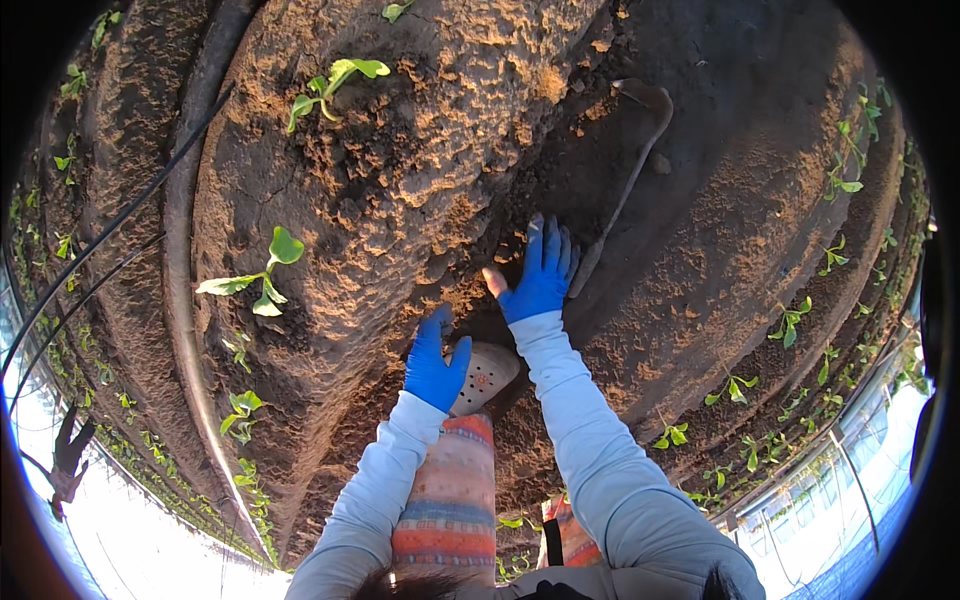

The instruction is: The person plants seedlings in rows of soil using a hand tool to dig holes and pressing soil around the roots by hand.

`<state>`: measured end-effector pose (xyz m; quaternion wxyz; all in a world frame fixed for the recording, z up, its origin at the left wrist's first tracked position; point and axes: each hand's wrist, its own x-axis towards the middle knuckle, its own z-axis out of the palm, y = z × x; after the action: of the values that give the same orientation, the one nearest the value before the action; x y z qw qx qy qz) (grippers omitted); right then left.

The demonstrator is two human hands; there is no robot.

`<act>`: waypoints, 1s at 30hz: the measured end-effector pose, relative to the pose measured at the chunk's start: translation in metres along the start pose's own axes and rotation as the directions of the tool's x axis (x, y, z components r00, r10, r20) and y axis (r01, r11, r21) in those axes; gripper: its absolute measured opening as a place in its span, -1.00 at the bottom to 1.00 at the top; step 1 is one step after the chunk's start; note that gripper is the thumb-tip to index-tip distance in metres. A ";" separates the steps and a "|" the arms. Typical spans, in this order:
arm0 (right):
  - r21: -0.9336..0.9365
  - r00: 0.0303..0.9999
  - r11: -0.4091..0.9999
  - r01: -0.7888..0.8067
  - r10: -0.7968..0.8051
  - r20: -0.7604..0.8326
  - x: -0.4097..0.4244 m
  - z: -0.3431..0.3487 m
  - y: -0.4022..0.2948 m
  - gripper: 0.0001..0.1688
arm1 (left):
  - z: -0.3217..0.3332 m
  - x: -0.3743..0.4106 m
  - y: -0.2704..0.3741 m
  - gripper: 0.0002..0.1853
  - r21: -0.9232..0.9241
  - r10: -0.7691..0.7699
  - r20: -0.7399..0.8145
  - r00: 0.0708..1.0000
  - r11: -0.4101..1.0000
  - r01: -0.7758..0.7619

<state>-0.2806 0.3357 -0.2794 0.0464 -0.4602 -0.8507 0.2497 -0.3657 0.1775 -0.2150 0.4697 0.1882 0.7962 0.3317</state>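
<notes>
My left hand [437, 362], in a blue glove, reaches over the soil beside the clog on my foot [486, 379]; its thumb stands apart from the fingers and nothing shows in it. Farther forward and to the right, my right hand [538, 274] lies palm down on loose soil [480, 281] in the furrow, fingers spread. Its blue glove leaves the thumb tip bare. Just right of that hand lies a sickle-like hand tool [627, 191] with a long thin shaft and a curved metal end. It rests on the ground, and whether the fingertips touch it I cannot tell.
Leafy seedlings [268, 277] grow on the raised bed to the left, with another seedling [326, 90] farther up. A long pipe or hose [180, 270] and thin black lines [142, 191] run along the left. More seedlings [791, 321] stand in rows at right. Another person [67, 461] is at far left.
</notes>
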 end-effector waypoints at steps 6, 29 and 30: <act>-0.237 0.984 0.968 0.080 -0.039 0.174 -0.015 0.005 0.010 0.24 | -0.003 0.004 0.009 -0.48 -0.057 -0.008 0.043 0.999 0.998 0.010; -0.153 0.719 0.792 0.591 -0.604 -0.345 0.257 -0.096 -0.126 -0.82 | 0.038 0.011 -0.006 -0.64 0.111 0.102 0.256 0.961 0.985 -0.134; 0.221 0.789 0.770 0.598 -0.518 -0.331 0.251 -0.092 -0.109 -0.69 | 0.036 0.008 -0.004 -0.65 0.107 0.098 0.258 0.961 0.986 -0.129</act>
<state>-0.4788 0.5240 -0.1860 0.2991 -0.1985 -0.8851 0.2962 -0.3386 0.1923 -0.2350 0.5345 0.3028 0.7370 0.2818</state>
